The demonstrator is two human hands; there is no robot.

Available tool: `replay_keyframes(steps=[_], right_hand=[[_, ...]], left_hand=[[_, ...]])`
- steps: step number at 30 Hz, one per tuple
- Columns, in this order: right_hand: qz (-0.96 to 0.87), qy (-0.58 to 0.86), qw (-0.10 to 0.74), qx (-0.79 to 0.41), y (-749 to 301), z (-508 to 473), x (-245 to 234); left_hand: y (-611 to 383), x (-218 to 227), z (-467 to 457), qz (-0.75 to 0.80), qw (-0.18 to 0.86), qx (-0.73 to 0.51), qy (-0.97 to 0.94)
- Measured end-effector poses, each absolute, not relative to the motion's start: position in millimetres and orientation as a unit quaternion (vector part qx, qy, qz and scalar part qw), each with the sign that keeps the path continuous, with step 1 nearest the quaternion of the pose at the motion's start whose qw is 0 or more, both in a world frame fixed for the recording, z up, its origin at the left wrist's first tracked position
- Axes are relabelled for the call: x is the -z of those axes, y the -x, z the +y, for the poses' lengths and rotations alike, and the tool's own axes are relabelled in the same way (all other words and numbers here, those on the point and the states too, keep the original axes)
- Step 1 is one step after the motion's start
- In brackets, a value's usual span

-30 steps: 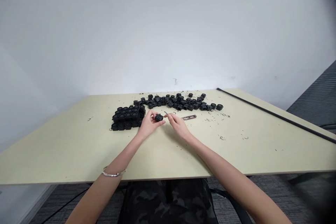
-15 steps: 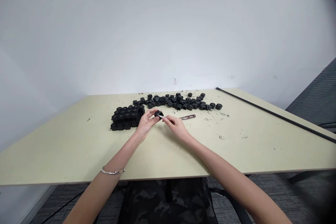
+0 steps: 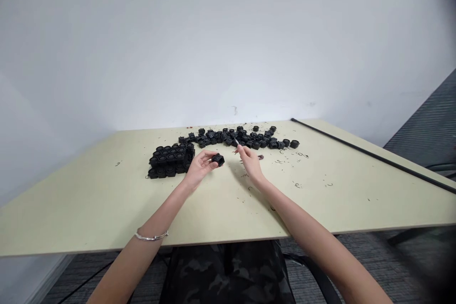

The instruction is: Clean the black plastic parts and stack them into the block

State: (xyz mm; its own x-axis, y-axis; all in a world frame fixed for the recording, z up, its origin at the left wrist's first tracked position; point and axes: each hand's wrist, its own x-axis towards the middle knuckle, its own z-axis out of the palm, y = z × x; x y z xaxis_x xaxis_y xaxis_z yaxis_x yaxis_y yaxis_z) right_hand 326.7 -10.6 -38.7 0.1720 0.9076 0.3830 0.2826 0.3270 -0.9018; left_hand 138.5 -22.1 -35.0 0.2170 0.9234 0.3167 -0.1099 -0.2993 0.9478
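My left hand [image 3: 200,167] pinches a small black plastic part [image 3: 218,159] between thumb and fingers, a little above the table. The part has a square, hollow-looking body. My right hand [image 3: 250,160] is apart from it to the right, closed on a slim knife-like tool with a silvery tip [image 3: 236,141] that points up and to the left. Most of this tool is hidden by the fingers. Just behind the right hand, the end of a brownish flat tool [image 3: 261,157] shows on the table.
Black parts with round tops stand stacked in rows [image 3: 167,159] left of my left hand. A loose heap of similar parts [image 3: 245,138] spreads along the back. Curled black scraps [image 3: 298,185] litter the right side. A long black rod [image 3: 370,153] lies along the right.
My right hand has drawn the slim tool away from the black part, up and to the right. The part has turned in my left hand, which has hardly moved.
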Motion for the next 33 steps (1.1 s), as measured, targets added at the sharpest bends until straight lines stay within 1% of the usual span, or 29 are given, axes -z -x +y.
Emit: replay_keyframes(steps=[3, 5, 10, 16, 18, 21, 25, 29, 33], right_hand=[[-0.546, 0.510, 0.588, -0.311, -329, -5, 43], [-0.544, 0.509, 0.584, -0.323, -327, -5, 46], [-0.596, 0.505, 0.550, -0.296, -322, -8, 47], [-0.624, 0.513, 0.519, -0.280, -319, -8, 48], [-0.629, 0.515, 0.514, -0.274, -318, -8, 49], [-0.635, 0.517, 0.506, -0.271, -317, -9, 50], [-0.637, 0.512, 0.505, -0.275, -318, -10, 49], [-0.638, 0.512, 0.508, -0.271, -320, -10, 49], [-0.641, 0.516, 0.503, -0.264, -319, -8, 50]], left_hand=[[-138, 31, -21, 0.403, 0.410, -0.503, -0.646], [-132, 26, -19, 0.439, 0.346, -0.471, -0.682], [-86, 1, -17, 0.483, 0.157, -0.364, -0.781], [-16, -23, -27, 0.596, 0.107, -0.306, -0.735], [0, -23, -30, 0.627, 0.085, -0.298, -0.715], [15, -15, -30, 0.658, 0.011, -0.282, -0.698], [23, -5, -30, 0.696, -0.065, -0.210, -0.683], [26, -3, -34, 0.745, -0.088, -0.166, -0.641], [28, 0, -35, 0.762, -0.079, -0.149, -0.625]])
